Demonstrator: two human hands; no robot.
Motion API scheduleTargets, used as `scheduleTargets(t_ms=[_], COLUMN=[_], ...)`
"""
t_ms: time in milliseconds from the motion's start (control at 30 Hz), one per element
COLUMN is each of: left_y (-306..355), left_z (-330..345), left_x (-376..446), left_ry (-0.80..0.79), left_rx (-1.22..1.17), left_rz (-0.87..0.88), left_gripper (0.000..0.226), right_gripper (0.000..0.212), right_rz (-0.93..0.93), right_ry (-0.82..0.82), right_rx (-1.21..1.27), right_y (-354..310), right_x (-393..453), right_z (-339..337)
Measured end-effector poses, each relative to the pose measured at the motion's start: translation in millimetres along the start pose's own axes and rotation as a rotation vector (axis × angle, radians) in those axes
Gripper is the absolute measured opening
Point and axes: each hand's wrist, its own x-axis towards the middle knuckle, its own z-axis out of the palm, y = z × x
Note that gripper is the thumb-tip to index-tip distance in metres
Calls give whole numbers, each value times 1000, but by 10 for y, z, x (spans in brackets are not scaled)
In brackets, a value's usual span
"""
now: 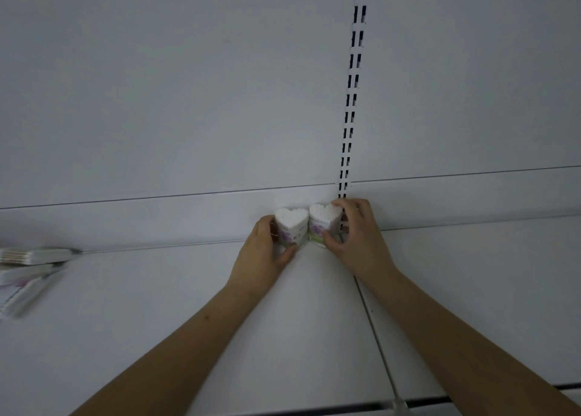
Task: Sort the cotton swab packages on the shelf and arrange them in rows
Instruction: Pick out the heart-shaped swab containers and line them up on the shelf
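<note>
Two heart-shaped swab packs, upright at the shelf (157,290) back wall.
Left hand (261,252) grips left pack (290,227), right hand (355,236) grips right pack (323,222) — packs touching; flat packs (28,268) lie far left.

Heart-shaped cotton swab packages: two, counted as the left heart-shaped package (290,227) and the right heart-shaped package (325,224), which stood upright and touching at the back of the white shelf (157,305). Flat swab packets (28,268): one loose pile at the far left edge; at least three could be told apart, the exact number could not. Hands: two, the left hand (262,252) and the right hand (358,239). Slotted uprights (352,101) on the back panel: one.
</note>
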Motion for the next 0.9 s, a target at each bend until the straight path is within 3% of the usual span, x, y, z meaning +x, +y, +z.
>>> scheduleTargets(t_ms=[200,367,567,900], left_y=[86,52,-277,-1243], left_z=[-106,-580,-1494,-3054], left_x=[-69,-355,-918,-1777], left_ry=[-46,-68,145,571], left_rx=[62,215,186,261], left_rz=[-64,-79,-262,-424], left_gripper=[67,67,54,26], right_gripper=[58,52,51,52], right_rz=[-18,-231,-468,-543], right_ry=[99,67,-67,-334], right_rx=[-131,-40,167,325], right_y=[-227,-1110,-2373,-3885], right_x=[44,346,757,579], right_z=[-171,-105,811,2786])
